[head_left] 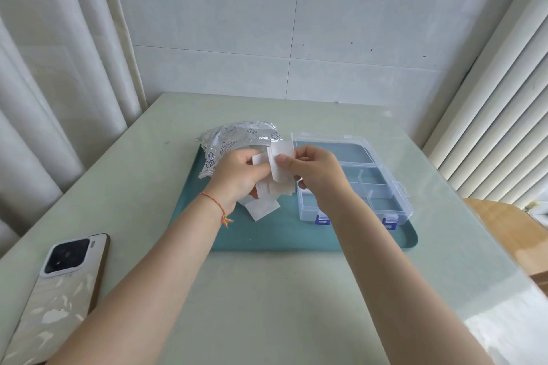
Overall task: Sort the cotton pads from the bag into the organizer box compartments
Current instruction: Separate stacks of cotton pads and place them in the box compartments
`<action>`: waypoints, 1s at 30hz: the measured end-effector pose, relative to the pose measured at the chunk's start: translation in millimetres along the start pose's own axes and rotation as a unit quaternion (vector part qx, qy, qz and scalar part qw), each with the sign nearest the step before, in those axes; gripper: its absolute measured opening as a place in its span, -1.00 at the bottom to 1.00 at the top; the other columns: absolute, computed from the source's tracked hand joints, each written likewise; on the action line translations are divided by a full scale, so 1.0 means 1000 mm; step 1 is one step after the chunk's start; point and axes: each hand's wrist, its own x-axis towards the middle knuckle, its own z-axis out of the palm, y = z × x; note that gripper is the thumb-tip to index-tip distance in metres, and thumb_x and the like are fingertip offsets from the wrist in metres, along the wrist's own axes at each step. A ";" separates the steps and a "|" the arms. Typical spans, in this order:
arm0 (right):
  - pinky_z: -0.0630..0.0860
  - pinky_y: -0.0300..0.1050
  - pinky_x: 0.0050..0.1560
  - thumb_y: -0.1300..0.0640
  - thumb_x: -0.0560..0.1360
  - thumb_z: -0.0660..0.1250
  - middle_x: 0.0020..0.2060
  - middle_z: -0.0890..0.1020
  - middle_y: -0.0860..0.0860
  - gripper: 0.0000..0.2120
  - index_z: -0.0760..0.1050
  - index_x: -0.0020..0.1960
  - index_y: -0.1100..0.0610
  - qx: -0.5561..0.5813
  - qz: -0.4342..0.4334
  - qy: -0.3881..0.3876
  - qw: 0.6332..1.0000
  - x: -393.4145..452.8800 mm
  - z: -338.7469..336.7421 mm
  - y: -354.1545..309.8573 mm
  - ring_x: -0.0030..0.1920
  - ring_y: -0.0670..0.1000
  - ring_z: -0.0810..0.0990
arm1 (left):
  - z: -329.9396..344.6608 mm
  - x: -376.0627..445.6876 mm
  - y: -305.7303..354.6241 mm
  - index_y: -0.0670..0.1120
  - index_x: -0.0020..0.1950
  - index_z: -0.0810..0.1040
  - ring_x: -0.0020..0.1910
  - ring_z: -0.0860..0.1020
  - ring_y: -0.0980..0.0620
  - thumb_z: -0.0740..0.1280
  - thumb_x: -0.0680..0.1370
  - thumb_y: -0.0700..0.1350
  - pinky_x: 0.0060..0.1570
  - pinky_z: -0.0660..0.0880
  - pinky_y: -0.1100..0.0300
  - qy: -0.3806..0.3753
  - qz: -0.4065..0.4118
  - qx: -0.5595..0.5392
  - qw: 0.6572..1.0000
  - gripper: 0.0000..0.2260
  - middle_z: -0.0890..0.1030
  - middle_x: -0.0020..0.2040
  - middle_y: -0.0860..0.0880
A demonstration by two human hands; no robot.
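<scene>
- Left hand [237,175] has its fingers curled around a loose bunch of white cotton pads [274,187], held above the teal tray [267,234]. There's a thin red string bracelet [216,204] on that wrist.
- Right hand [314,172] is pinching one pad [281,157] between thumb and fingers — the pad stands upright, right up against the bunch in the other hand.
- One more pad [262,209] lies flat on the tray just below the left hand.
- The crinkly printed bag [234,139] sits on the tray's far left corner, directly behind the left hand. Can't tell how much is in it.
- The clear organizer box [355,178] is on the right side of the tray, lid [326,142] open and propped at the back, blue latches [323,220] facing the person. The compartments I can see look bare; the right hand covers the near-left ones.
- Off the tray — a phone [65,281] lies face down on the pale green table [267,305], near the left forearm.
</scene>
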 end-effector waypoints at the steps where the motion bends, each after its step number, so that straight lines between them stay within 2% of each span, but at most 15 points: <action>1: 0.39 -0.27 -0.38 0.10 0.44 0.52 -0.31 0.58 0.03 -0.78 0.48 -0.17 0.14 -0.013 0.010 0.002 1.000 0.000 0.001 0.001 -0.37 -0.06 0.50 | 0.001 -0.001 0.002 -0.35 -0.10 0.56 -0.36 0.48 -0.01 0.41 0.31 0.01 -0.39 0.46 0.16 0.001 0.009 0.018 1.000 -0.58 0.52 -0.31 -0.11; 4: 0.42 -0.19 -0.29 0.08 0.44 0.51 -0.22 0.66 0.04 -0.77 0.51 -0.05 0.17 -0.035 0.038 -0.006 0.999 0.001 0.002 0.002 -0.28 -0.03 0.57 | 0.003 -0.003 0.001 -0.31 -0.21 0.55 -0.40 0.39 0.01 0.41 0.35 -0.03 -0.49 0.37 0.30 0.010 0.038 0.073 0.997 -0.68 0.47 -0.38 -0.07; 7: 0.43 -0.17 -0.21 0.13 0.47 0.48 -0.17 0.68 0.06 -0.80 0.59 0.04 0.19 -0.030 0.056 -0.034 0.997 0.002 0.000 0.002 -0.24 0.00 0.58 | 0.005 -0.004 -0.002 -0.27 -0.22 0.59 -0.39 0.38 0.01 0.42 0.43 -0.08 -0.51 0.36 0.31 0.020 0.051 0.095 0.994 -0.77 0.47 -0.39 -0.06; 10: 0.48 -0.16 -0.14 0.20 0.49 0.45 -0.22 0.65 0.09 -0.85 0.62 0.02 0.25 0.040 0.049 -0.032 0.997 0.004 -0.006 0.001 -0.26 0.02 0.54 | 0.002 0.000 -0.002 -0.30 -0.15 0.58 -0.34 0.42 0.02 0.40 0.34 -0.01 -0.33 0.42 0.16 0.038 0.021 0.044 0.998 -0.66 0.49 -0.33 -0.10; 13: 0.44 -0.23 -0.24 0.20 0.50 0.44 -0.35 0.60 -0.02 -0.88 0.61 -0.02 0.25 0.094 0.028 -0.018 0.995 0.006 -0.021 -0.007 -0.38 -0.08 0.50 | -0.006 0.004 -0.001 -0.36 -0.11 0.53 -0.29 0.44 0.00 0.40 0.31 -0.03 -0.26 0.45 0.10 0.063 -0.007 -0.027 0.998 -0.61 0.48 -0.28 -0.12; 15: 0.44 -0.21 -0.19 0.17 0.51 0.43 -0.28 0.63 0.01 -0.83 0.60 0.01 0.27 0.098 0.019 -0.057 0.993 0.003 -0.025 -0.012 -0.31 -0.06 0.54 | -0.009 0.006 0.000 -0.36 -0.09 0.54 -0.28 0.47 -0.02 0.43 0.38 -0.08 -0.29 0.52 0.12 0.062 -0.012 -0.051 0.997 -0.67 0.50 -0.26 -0.12; 17: 0.44 -0.15 -0.12 0.14 0.50 0.44 -0.18 0.64 0.07 -0.82 0.58 -0.01 0.26 0.053 0.004 -0.071 0.996 0.001 -0.019 -0.013 -0.20 0.00 0.57 | -0.007 0.005 0.002 -0.31 -0.07 0.59 -0.26 0.51 -0.04 0.43 0.50 -0.17 -0.31 0.56 0.17 0.049 -0.016 -0.074 0.996 -0.82 0.53 -0.23 -0.12; 19: 0.46 -0.12 -0.11 0.13 0.47 0.48 -0.17 0.62 0.08 -0.84 0.53 -0.13 0.17 0.002 -0.007 -0.041 0.999 0.000 -0.011 -0.011 -0.16 0.03 0.57 | -0.004 0.001 0.007 -0.23 -0.05 0.62 -0.27 0.55 -0.04 0.38 0.55 -0.22 -0.35 0.56 0.19 0.028 -0.024 -0.105 0.994 -0.92 0.57 -0.21 -0.13; 21: 0.47 -0.13 -0.17 0.15 0.45 0.50 -0.19 0.59 0.08 -0.79 0.46 -0.19 0.13 -0.018 -0.018 -0.008 1.000 0.000 -0.007 -0.008 -0.19 0.04 0.55 | -0.002 -0.001 0.009 -0.20 -0.02 0.62 -0.24 0.57 -0.05 0.37 0.56 -0.23 -0.37 0.56 0.20 0.012 -0.024 -0.124 0.992 -0.93 0.59 -0.17 -0.15; 24: 0.45 -0.18 -0.24 0.17 0.43 0.52 -0.18 0.61 0.10 -0.78 0.46 -0.10 0.13 -0.013 -0.023 0.019 0.999 0.002 -0.005 -0.007 -0.22 0.04 0.54 | -0.003 -0.002 0.011 -0.22 -0.02 0.62 -0.18 0.59 -0.10 0.35 0.57 -0.22 -0.35 0.57 0.19 0.003 -0.033 -0.131 0.991 -0.91 0.60 -0.11 -0.19; 27: 0.47 -0.18 -0.21 0.15 0.43 0.52 -0.10 0.66 0.12 -0.74 0.52 0.04 0.12 -0.016 -0.014 0.028 0.999 0.002 -0.004 -0.007 -0.21 0.03 0.59 | -0.003 -0.002 0.011 -0.23 0.03 0.63 -0.15 0.60 -0.12 0.34 0.58 -0.23 -0.35 0.58 0.19 0.006 -0.040 -0.137 0.990 -0.89 0.62 -0.08 -0.21; 30: 0.51 -0.15 -0.18 0.16 0.45 0.49 -0.11 0.66 0.14 -0.80 0.59 0.05 0.17 -0.020 -0.026 0.021 0.999 0.002 -0.004 -0.005 -0.18 0.03 0.59 | -0.003 -0.003 0.011 -0.18 -0.04 0.64 -0.15 0.60 -0.13 0.35 0.58 -0.23 -0.28 0.62 0.15 0.007 -0.043 -0.146 0.988 -0.92 0.62 -0.08 -0.20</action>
